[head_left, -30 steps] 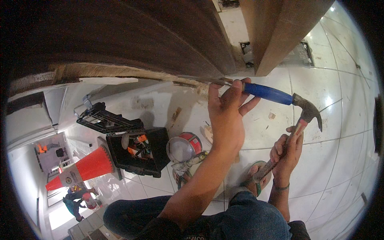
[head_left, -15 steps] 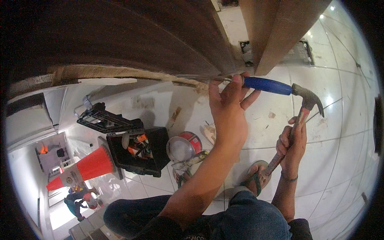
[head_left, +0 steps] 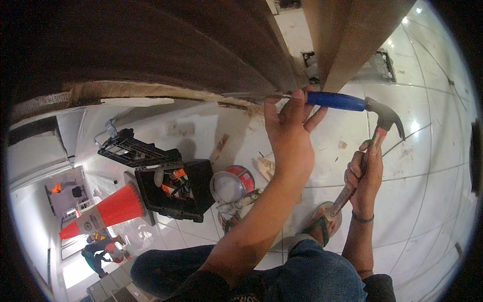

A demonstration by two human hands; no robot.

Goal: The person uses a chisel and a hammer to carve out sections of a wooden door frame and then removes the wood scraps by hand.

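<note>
My left hand pinches a blue-handled chisel near where its metal shaft meets the handle. The shaft points left along the lower edge of a brown wooden panel; its tip is hard to make out against the wood. My right hand is wrapped around the worn shaft of a claw hammer. The hammer's face is up against the butt of the blue handle, with the claw curving away to the right.
A black toolbox with tools inside stands open at left, beside an orange-and-white cone. Near my foot are a red-sided bucket and a grinder-like tool. A wooden post rises ahead; another person bends far left.
The hammer and my right hand have shifted slightly left and up. The chisel's handle end has risen a little, while my left hand stays nearly in place.
</note>
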